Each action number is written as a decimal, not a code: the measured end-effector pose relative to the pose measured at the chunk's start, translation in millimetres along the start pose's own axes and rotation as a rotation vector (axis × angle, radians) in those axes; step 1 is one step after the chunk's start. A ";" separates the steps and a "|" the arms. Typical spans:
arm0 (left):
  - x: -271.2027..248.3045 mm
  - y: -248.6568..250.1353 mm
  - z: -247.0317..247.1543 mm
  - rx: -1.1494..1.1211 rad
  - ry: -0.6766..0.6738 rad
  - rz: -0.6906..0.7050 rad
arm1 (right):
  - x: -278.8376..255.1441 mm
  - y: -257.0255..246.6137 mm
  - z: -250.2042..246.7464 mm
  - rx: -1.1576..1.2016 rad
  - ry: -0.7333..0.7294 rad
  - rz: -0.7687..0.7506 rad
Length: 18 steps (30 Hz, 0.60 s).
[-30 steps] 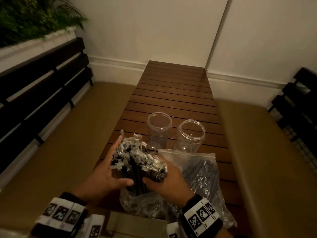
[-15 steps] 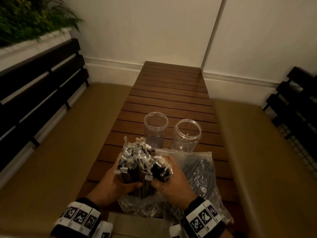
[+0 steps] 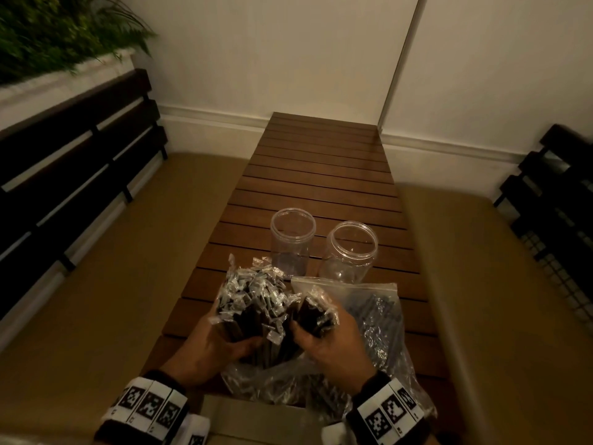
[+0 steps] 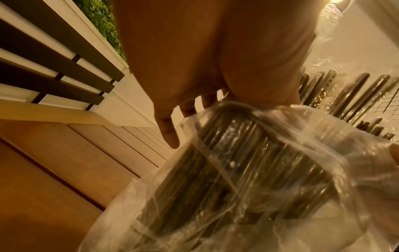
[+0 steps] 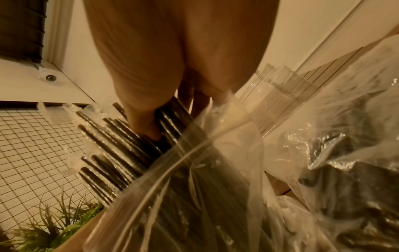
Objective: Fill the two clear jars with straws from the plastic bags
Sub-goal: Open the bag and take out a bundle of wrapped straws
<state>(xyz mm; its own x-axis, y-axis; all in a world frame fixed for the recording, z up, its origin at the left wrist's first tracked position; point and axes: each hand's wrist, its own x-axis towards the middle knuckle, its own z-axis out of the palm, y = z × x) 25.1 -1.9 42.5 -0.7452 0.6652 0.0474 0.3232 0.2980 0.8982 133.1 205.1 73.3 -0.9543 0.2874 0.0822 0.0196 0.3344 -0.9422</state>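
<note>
Two clear jars stand uncapped on the slatted wooden table: a tall left jar [image 3: 292, 240] and a wider right jar [image 3: 350, 252]. In front of them my left hand [image 3: 211, 345] grips a big bundle of wrapped black straws [image 3: 253, 303] that rises out of an open plastic bag [image 3: 256, 380]. My right hand [image 3: 330, 342] pinches a smaller clump of straws [image 3: 316, 316] split off at the bundle's right. The left wrist view shows the bag [image 4: 248, 179] around the straw bundle below my left hand [image 4: 194, 81]. In the right wrist view my fingers [image 5: 144, 122] sit among the straws [image 5: 112, 148].
A second zip bag of straws [image 3: 372, 319] lies flat on the table [image 3: 321, 175] at the right. Tan bench cushions [image 3: 96, 284] flank the table on both sides, with dark slatted backrests. A cardboard edge [image 3: 256, 419] shows at the near table end.
Both hands have closed round the straws and lifted them higher out of the bag. My right hand has pulled a small clump apart from the main bundle.
</note>
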 end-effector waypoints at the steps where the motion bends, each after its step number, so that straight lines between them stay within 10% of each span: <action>1: -0.5 -1.6 0.1 0.004 0.002 0.018 | -0.1 -0.1 -0.2 -0.014 -0.009 0.014; 18: 1.3 -5.6 3.2 -0.123 -0.022 -0.001 | -0.7 -1.5 -2.0 0.017 0.032 -0.008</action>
<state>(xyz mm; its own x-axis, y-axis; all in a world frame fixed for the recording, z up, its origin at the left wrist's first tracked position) 24.1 -0.5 36.1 -0.7323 0.6799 0.0385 0.2475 0.2129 0.9452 134.3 206.2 75.3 -0.9443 0.3136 0.0997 0.0070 0.3220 -0.9467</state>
